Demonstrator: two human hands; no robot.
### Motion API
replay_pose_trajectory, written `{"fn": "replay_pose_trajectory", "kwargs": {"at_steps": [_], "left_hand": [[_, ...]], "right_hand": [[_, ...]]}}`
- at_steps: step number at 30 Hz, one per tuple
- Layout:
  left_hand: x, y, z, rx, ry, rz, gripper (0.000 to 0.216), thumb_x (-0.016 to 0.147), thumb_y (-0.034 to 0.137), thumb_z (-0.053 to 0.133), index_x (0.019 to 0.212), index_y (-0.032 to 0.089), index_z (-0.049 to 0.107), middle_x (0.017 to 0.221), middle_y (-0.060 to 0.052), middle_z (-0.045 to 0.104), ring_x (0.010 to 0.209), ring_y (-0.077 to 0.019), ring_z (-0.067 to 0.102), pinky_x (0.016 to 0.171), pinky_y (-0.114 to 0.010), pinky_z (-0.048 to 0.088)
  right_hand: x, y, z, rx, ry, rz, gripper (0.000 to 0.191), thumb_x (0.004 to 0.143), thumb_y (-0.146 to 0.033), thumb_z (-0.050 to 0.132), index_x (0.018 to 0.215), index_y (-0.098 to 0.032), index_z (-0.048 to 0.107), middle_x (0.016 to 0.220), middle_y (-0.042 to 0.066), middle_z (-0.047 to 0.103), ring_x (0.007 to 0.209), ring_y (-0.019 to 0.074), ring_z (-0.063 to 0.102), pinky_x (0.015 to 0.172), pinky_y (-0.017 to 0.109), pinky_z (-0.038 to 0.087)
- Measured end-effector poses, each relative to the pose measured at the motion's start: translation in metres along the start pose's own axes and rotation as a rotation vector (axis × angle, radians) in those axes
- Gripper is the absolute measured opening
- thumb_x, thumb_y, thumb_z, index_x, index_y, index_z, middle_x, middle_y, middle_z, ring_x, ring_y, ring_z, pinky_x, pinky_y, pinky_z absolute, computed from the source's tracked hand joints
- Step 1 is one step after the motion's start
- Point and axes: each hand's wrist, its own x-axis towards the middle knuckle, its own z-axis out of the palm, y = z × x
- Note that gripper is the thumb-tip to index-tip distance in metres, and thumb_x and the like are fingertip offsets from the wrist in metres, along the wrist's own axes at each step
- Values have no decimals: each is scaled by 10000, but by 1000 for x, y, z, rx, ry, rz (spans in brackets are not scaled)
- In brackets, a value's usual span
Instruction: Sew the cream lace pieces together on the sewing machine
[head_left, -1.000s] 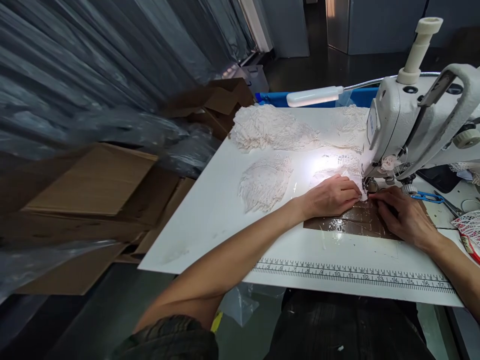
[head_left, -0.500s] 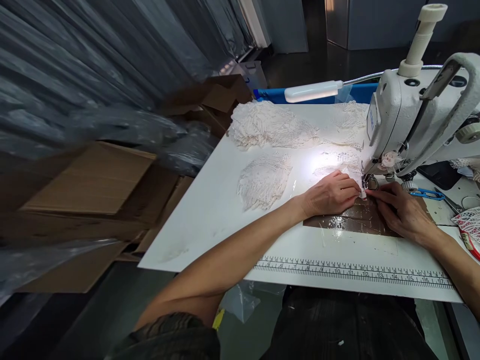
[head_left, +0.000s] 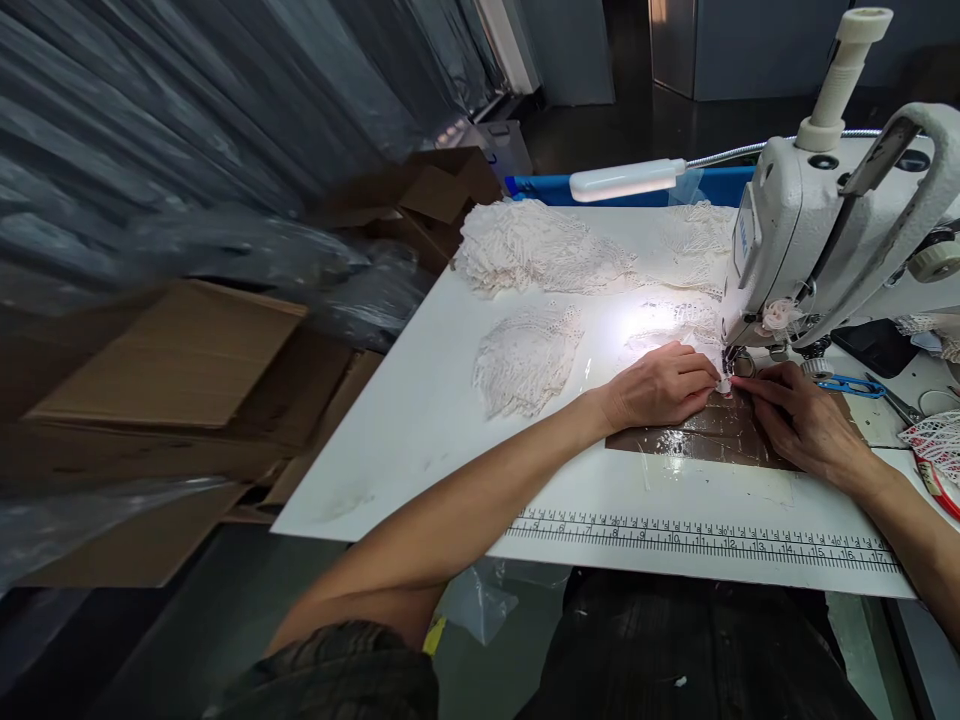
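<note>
A white sewing machine [head_left: 787,230] stands at the right of the white table. Just in front of its presser foot [head_left: 733,358], my left hand [head_left: 667,383] and my right hand [head_left: 799,415] meet from either side. Both pinch a small piece of white fabric [head_left: 724,386] between thumb and fingertips. Part of that piece is hidden by the fingers. Brightly lit white lace [head_left: 679,318] lies behind my left hand, against the machine. Under both hands is a shiny brown sheet [head_left: 705,438] on the tabletop.
Piles of white lace [head_left: 540,245] lie at the back, with a smaller lace stack [head_left: 529,360] nearer. A lamp [head_left: 626,181] hangs over the rear edge. Blue-handled snips [head_left: 851,386] and a black phone-like object [head_left: 877,347] sit right. A ruler strip [head_left: 705,540] runs along the front; cardboard boxes [head_left: 172,355] stand left.
Both hands stay at the presser foot, holding the fabric almost unmoved. The small white piece looks slightly shifted at the fingertips. The whole view has drifted very slightly.
</note>
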Motion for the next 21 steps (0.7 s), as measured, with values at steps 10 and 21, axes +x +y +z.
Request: {"fn": "replay_pose_trajectory", "kwargs": {"at_steps": [10, 21], "left_hand": [[1, 1, -1, 22, -53, -12, 238, 983, 173, 416, 907, 157, 640, 957, -56, 730, 804, -137, 637, 728, -292, 492], [3, 5, -7, 66, -85, 61, 214, 882, 198, 477, 903, 129, 678, 984, -94, 706, 798, -178, 628, 762, -337, 508]], "right_hand": [[-1, -2, -2, -83, -22, -98, 384, 972, -266, 404, 1252, -242, 666, 989, 122, 595, 782, 197, 585, 628, 317, 498], [2, -11, -1, -204, -36, -157, 374, 943, -234, 415, 1193, -203, 691, 988, 138, 616, 782, 221, 575, 639, 350, 520]]}}
